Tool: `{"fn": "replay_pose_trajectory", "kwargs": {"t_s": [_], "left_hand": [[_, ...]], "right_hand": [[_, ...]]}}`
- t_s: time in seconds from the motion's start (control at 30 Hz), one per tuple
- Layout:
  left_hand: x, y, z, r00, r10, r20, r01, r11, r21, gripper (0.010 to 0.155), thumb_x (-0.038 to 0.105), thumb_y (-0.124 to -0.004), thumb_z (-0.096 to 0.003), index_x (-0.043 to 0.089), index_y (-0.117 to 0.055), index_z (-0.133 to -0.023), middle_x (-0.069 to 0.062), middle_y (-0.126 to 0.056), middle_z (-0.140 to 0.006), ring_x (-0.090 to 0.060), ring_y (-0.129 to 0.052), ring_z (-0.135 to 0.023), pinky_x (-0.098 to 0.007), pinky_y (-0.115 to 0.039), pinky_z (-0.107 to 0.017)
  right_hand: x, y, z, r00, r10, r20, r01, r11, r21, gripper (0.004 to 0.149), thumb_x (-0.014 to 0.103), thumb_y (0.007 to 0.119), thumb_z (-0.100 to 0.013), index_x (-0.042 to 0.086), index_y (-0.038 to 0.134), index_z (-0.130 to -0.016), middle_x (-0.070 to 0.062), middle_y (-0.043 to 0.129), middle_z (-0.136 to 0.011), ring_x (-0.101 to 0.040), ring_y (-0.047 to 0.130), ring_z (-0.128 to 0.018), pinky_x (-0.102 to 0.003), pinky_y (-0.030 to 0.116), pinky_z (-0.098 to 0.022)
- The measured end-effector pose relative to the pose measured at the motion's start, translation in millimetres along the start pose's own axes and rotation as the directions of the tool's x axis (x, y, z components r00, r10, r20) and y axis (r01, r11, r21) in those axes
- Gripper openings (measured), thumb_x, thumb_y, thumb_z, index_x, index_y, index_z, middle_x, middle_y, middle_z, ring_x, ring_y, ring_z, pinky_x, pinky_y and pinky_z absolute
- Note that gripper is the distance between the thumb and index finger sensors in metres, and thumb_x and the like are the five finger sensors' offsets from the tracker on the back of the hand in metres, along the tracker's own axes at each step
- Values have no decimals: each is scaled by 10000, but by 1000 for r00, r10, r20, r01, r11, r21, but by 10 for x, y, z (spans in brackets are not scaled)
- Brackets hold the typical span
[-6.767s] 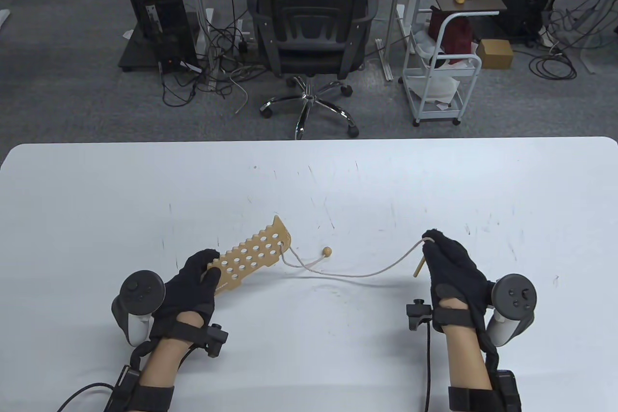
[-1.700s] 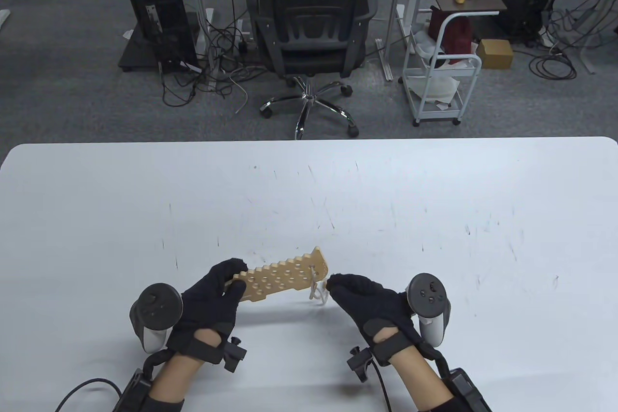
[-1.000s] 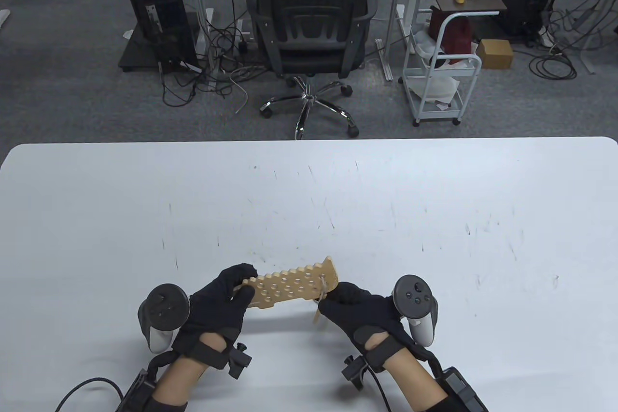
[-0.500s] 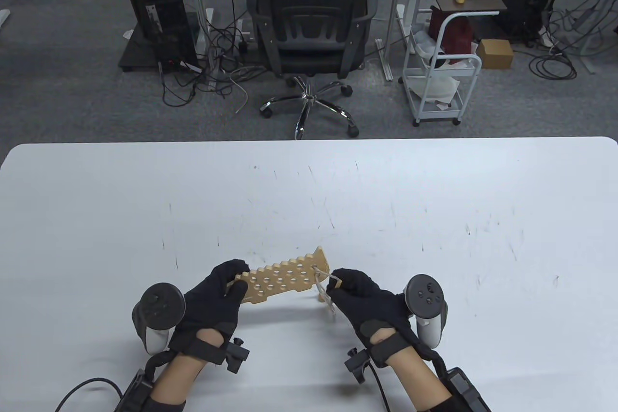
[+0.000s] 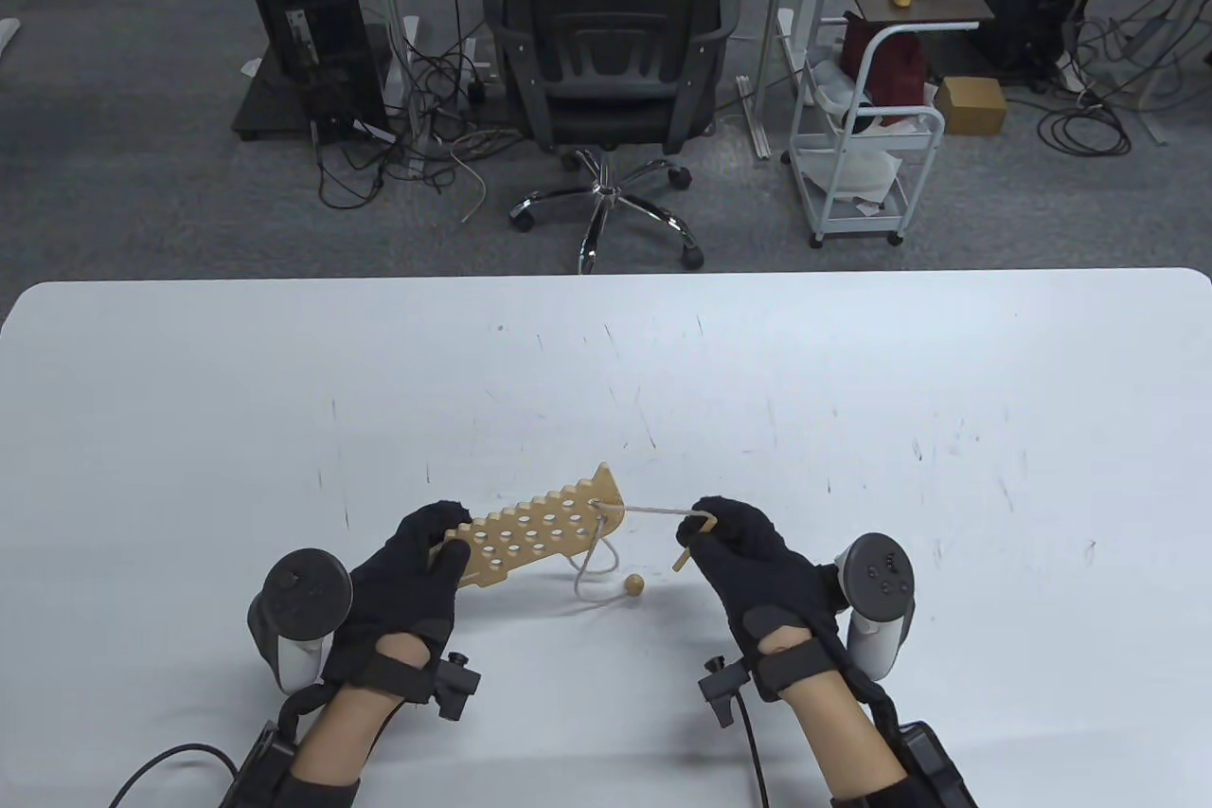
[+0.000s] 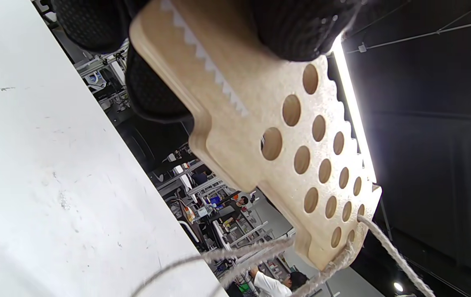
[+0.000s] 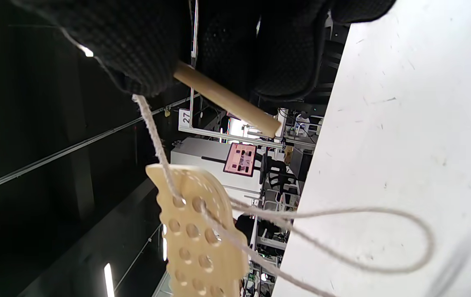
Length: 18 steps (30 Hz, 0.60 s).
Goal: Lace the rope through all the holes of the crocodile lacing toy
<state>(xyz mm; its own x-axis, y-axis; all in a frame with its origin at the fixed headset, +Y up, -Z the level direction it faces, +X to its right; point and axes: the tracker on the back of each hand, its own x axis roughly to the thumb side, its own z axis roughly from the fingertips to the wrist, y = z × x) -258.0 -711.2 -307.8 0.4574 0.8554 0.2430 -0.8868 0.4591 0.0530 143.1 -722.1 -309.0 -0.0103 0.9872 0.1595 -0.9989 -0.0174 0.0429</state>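
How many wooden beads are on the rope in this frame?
1: a single round bead lies on the table below the crocodile board's rope-threaded end, at the rope's loose tail. Others could be hidden under the gloves.

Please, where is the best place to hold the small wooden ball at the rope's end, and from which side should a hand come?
Pinch the wooden ball itself from above: it lies free on the table, with the rope leaving it toward the crocodile board. The right hand seems nearer, but holds the wooden needle.
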Motion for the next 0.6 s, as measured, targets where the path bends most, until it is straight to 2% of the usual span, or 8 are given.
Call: {"fn": "replay_pose_trajectory", "kwargs": {"t_s": [0.6], "left_hand": [[-206, 110, -63, 994, -21, -104, 28, 998, 64, 529, 359, -776, -408, 266, -712, -925, -13, -897, -778, -260, -988, -617, -540, -694, -672]], "right_hand": [[46, -265, -34, 998, -70, 10, 70, 991, -114, 417, 324, 841, -484, 280, 740, -886, -92, 873, -849, -382, 834, -764, -631, 514, -647]]}}
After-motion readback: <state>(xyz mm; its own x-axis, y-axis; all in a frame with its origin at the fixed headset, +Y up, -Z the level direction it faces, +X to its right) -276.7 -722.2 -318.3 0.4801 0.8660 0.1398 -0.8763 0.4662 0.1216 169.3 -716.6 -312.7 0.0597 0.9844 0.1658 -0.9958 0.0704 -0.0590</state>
